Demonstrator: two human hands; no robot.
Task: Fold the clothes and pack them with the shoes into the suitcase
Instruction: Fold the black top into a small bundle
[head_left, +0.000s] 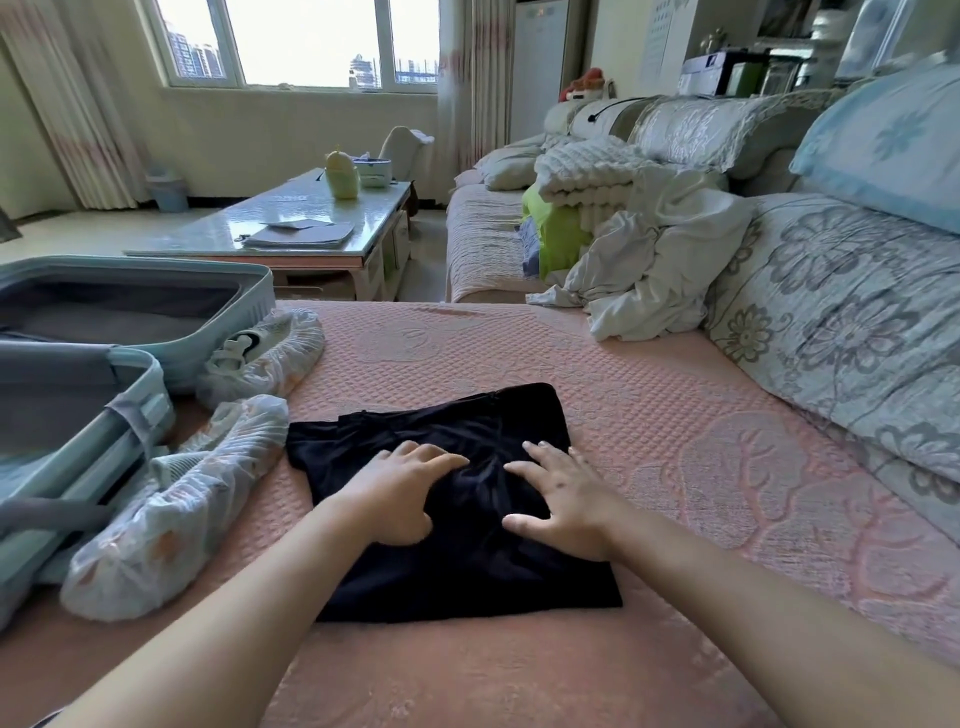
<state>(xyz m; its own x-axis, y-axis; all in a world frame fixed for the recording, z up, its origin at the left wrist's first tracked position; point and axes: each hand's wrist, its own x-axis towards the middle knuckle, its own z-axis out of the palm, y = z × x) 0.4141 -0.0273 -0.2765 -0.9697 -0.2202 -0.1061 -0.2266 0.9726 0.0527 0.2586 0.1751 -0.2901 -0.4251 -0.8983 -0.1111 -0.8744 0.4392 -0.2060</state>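
Observation:
A black garment (457, 566), folded into a rough rectangle, lies on the pink sofa cover (649, 415) in front of me. My left hand (400, 493) and my right hand (566, 499) press flat on its middle, fingers spread. To the left, an open light-blue suitcase (135, 312) lies with both halves showing a grey lining. Two shoes in clear plastic covers lie beside it: one (265, 353) near the far half, the other (171, 504) by the near half. A crumpled white garment (654, 270) sits at the back of the seat.
Patterned back cushions (841, 332) line the right side. Folded blankets and a green cloth (561, 228) are stacked further along the sofa. A glass coffee table (291, 228) with papers and a yellow bottle stands beyond the suitcase.

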